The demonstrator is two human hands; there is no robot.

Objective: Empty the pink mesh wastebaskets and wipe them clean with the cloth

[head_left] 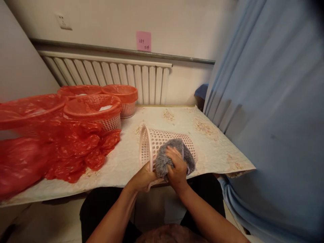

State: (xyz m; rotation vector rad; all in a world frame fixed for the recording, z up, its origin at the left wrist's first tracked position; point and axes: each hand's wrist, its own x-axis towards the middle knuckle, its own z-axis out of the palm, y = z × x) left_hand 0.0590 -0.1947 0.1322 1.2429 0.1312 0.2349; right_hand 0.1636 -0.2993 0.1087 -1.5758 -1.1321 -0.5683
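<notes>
The pale-pink perforated plastic basket (pixel 167 135) lies sideways on the cream floral tabletop (pixel 217 148), long axis left-to-right, mouth leftward; the left hand (pixel 143 177) pinches its rim, the right hand (pixel 178 170) (nearer the base) clutches a fuzzy grey cloth (pixel 162 162) against its side.

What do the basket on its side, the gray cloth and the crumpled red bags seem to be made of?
Basket: probably smooth molded plastic, judging by its stiff, evenly perforated wall.
Gray cloth: a fuzzy, matte textile, perhaps microfiber; it bunches softly under the right hand.
Red bags: likely thin, glossy plastic film, given the bright highlights and crinkles.
</notes>
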